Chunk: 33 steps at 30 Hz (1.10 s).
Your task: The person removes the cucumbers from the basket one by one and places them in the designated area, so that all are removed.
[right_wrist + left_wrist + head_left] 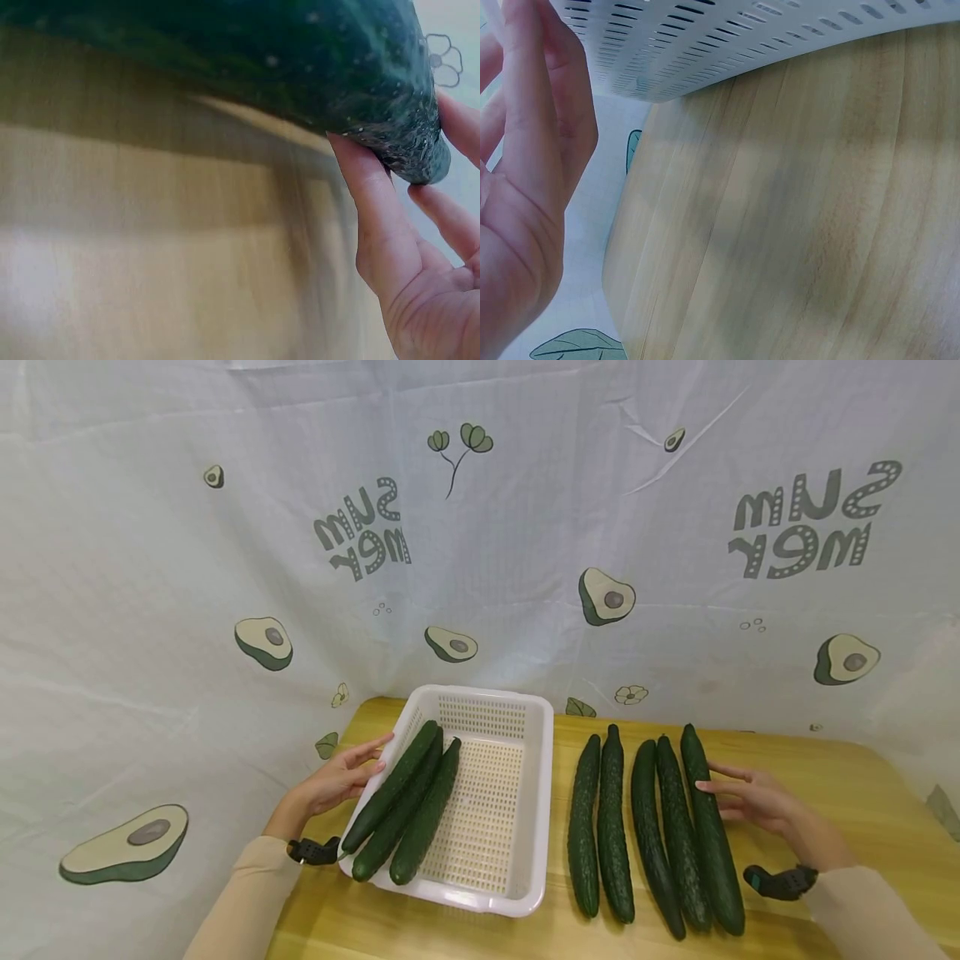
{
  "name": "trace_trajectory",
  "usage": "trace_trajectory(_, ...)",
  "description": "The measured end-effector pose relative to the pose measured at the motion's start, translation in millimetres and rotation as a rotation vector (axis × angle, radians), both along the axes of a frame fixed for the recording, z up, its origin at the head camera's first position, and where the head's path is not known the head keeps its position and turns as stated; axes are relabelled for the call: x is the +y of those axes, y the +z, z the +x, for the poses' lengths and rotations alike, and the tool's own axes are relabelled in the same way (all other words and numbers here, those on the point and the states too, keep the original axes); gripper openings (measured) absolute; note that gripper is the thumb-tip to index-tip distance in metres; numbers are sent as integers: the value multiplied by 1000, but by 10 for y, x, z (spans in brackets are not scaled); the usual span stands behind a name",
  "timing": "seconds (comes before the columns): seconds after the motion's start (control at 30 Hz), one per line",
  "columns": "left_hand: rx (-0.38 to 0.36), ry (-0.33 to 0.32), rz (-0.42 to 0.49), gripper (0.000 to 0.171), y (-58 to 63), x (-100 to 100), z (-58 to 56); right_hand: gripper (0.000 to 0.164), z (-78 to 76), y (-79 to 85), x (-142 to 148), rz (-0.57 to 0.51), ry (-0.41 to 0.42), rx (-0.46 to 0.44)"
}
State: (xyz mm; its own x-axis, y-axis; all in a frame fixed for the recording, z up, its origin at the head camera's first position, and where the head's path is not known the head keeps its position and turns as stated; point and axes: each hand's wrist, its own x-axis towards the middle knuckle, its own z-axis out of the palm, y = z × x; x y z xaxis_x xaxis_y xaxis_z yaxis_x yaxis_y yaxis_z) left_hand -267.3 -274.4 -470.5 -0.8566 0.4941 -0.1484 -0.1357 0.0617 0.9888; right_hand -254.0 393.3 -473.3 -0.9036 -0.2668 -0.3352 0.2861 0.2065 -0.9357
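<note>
At the left side of the white plastic basket (546,810), my left hand (341,777) reaches to the rim, its fairly straight fingers touching it. Three cucumbers lean side by side in the basket's left part, the middle one (405,814) between two others. On the right, my right hand (757,797) pinches the outermost cucumber (716,852) near its upper part, thumb on one side and fingers on the other. The right wrist view shows that cucumber (247,56) close up, with a gap between part of it and the tabletop.
Several more cucumbers (613,827) lie in a row between the basket and my right hand. The wooden table (810,760) has its far edge against a white cloth (517,585) printed with avocados.
</note>
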Motion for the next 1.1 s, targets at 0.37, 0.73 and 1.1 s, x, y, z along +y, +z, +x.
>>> trace_trajectory(0.37, 14, 12, -8, 64, -41, 0, 17, 45, 30, -147, 96, -21, -2, 0)
trace_trajectory(0.73, 12, 18, -1, 65, -58, 8, 38, 46, 49, -159, 44, -37, -32, -2)
trace_trajectory(1.1, 30, 9, 5, 64, -76, 4, 25, 86, 22, -115, -61, 158, -59, 42)
